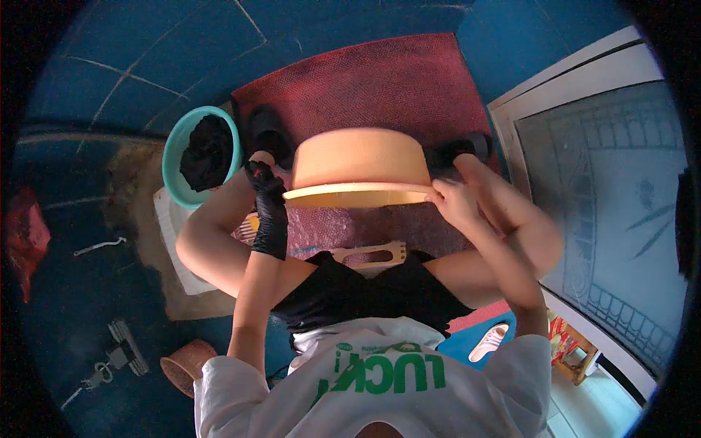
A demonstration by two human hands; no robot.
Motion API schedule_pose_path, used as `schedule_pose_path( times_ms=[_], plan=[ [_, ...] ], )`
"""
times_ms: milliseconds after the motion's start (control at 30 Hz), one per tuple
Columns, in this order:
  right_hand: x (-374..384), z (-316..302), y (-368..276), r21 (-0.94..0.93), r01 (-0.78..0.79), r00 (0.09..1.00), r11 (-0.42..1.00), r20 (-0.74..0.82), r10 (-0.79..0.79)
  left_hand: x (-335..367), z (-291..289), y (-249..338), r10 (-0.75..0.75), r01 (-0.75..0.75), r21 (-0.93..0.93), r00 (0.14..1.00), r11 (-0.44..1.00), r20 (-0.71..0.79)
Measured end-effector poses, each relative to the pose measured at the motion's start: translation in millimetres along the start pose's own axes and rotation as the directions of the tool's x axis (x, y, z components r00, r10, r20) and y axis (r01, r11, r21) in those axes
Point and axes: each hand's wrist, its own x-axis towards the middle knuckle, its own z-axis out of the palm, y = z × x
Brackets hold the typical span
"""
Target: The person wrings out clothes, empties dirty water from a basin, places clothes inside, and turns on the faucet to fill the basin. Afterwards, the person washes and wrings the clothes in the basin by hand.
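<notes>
A yellow plastic basin [361,157] is tipped on its side between my knees, its rim toward me and its base away. My bare right hand [454,202] grips the rim at its right end. At the rim's left end is my left hand [266,193] in a black glove, its fingers curled. A small red spot shows at those fingers; what they hold, if anything, is hidden. The basin's inside is mostly out of sight. Between my thighs stands a beige slotted plastic piece [372,255]. Part of a yellow and white ribbed item [248,228] shows beside my left wrist.
A turquoise basin [171,157] with dark cloth [208,153] stands left of my left foot, by a white drain tray [175,241]. A red textured mat [365,80] lies ahead. The frosted door [599,197] is at right, a brown basket [188,363] at lower left.
</notes>
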Motion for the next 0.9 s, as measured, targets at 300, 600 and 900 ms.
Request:
schedule_pose_path(
  times_ms=[300, 600, 900],
  plan=[
    [11, -9, -2, -0.157, 0.160, 0.972, 0.975, -0.149, -0.183, 3, 10, 8, 0.009, -0.010, -0.143, 1.000, 0.990, -0.008],
    [31, -32, -14, -0.366, 0.271, 0.882, 0.890, -0.277, -0.382, -3, 21, 17, 0.065, -0.059, -0.102, 0.997, 0.993, 0.051],
    [30, -16, -15, -0.399, 0.250, 0.888, 0.882, -0.270, -0.373, 28, -34, -20, 0.077, -0.012, -0.337, 0.981, 0.942, 0.179]
  ],
)
